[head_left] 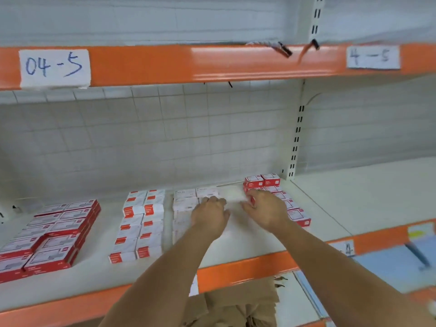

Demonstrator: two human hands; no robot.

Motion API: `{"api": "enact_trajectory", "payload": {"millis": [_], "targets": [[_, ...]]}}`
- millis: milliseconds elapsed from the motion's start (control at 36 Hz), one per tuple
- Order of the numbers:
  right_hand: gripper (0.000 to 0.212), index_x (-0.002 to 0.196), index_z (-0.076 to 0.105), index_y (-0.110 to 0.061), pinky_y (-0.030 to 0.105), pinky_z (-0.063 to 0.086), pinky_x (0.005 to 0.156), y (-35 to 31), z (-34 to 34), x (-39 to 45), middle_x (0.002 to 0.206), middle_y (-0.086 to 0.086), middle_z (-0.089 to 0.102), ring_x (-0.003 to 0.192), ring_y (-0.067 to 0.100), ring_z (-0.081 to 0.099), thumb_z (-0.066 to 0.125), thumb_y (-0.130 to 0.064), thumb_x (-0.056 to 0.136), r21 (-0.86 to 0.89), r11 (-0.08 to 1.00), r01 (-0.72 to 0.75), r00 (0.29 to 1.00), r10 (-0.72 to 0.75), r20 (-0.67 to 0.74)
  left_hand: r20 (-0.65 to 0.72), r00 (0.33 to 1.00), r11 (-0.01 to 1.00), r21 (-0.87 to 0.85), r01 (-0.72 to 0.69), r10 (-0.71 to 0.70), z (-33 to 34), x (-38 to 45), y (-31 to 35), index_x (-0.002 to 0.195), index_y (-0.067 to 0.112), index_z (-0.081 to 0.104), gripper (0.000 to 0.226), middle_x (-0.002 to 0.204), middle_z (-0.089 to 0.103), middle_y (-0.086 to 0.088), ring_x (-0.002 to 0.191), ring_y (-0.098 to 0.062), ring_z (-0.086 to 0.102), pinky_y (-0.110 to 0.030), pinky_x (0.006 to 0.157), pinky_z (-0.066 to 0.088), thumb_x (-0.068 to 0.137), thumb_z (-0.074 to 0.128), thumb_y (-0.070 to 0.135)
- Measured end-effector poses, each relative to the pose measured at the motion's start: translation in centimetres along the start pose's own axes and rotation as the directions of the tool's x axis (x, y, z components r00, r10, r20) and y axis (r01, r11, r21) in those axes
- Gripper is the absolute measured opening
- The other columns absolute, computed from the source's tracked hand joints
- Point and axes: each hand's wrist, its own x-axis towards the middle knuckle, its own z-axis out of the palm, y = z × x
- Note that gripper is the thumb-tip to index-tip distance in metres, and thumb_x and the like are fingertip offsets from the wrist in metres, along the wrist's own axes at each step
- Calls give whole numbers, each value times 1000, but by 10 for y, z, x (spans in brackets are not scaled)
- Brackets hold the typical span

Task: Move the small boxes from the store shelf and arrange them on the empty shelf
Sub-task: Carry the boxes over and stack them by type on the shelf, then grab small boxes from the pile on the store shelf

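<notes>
White shelf [236, 241], red-white small boxes [139, 223], rows

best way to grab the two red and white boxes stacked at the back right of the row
Take the two stacked red and white boxes by their left and right side faces, coming from the front and above. They rise above the flat row, so those sides are exposed. The right hand is nearest.

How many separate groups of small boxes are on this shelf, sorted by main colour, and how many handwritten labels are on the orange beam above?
Mostly red box groups: 2 (far left, far right)
Mostly white box groups: 2 ()
Handwritten labels: 2 ()
Total: 6
</notes>
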Motion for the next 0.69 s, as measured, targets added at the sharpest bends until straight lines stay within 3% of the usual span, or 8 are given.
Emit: {"api": "enact_trajectory", "payload": {"millis": [306,694], "targets": [[49,136,50,-21,31,41,96,170,-93,-103,137,1,54,126,20,48,41,-50,97,-74,962,-264,964,261,-49,1,973,972,-39,-230,231,10,-3,166,133,20,52,42,132,53,-6,125,-25,43,-38,95,41,102,33,41],[57,141,43,-21,35,51,85,347,-166,-217,138,2,53,117,22,55,34,-56,97,-210,864,-458,888,454,-69,122,866,874,-110,-473,485,55,-24,382,134,18,49,43,131,51,-9,122,-28,43,-40,94,39,102,33,42]]}}
